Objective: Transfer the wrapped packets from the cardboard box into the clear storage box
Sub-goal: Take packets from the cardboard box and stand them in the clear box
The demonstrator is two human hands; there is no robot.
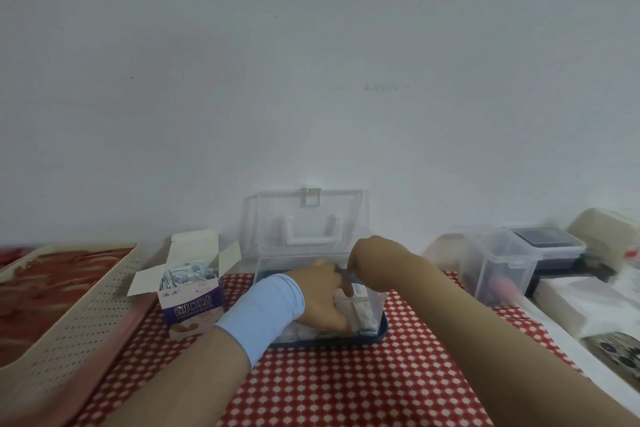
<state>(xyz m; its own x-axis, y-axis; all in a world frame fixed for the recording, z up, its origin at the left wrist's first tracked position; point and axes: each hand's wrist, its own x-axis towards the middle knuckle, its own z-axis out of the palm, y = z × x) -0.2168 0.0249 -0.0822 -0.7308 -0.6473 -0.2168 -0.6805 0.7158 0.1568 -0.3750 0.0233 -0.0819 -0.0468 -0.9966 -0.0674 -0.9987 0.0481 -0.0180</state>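
Looks about midway: the left hand [322, 302] clasps wrapped packets [362, 314] inside the clear storage box [379, 302], the right hand [375, 262] curls over its 12 o'clock rim, grip hidden, and the cardboard box [194, 305] at 9 o'clock holds plenty more.

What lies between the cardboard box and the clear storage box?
A narrow strip of red patterned tablecloth, crossed nearer the camera by the blue wristband; head view.

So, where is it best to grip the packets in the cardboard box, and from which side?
Best to pinch the packets by their upper ends, coming from above. The cardboard box stands upright with its flaps spread open, so only their tops show; its walls close off every side.
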